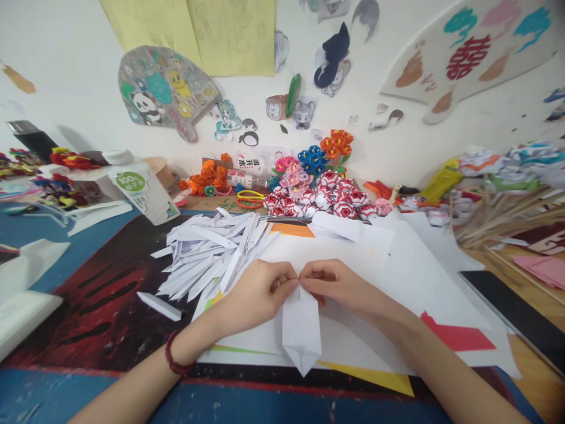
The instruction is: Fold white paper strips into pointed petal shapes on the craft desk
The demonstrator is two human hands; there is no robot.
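A narrow folded white paper piece (302, 330) with a pointed near end lies on white sheets (397, 277). My left hand (258, 291) and my right hand (338, 285) meet at its far end, fingers curled and pinching the paper's top edge. A dark red bracelet (173, 356) circles my left wrist. Just left of my hands lies a heap of several folded white paper strips (212, 253).
A white carton (141, 188) stands at the back left. Red-and-white paper balls (326, 201) and paper flowers (309, 162) line the wall. Wooden sticks (498, 221) lie at right. Red paper (459, 337) and yellow paper (379, 380) poke out under the sheets.
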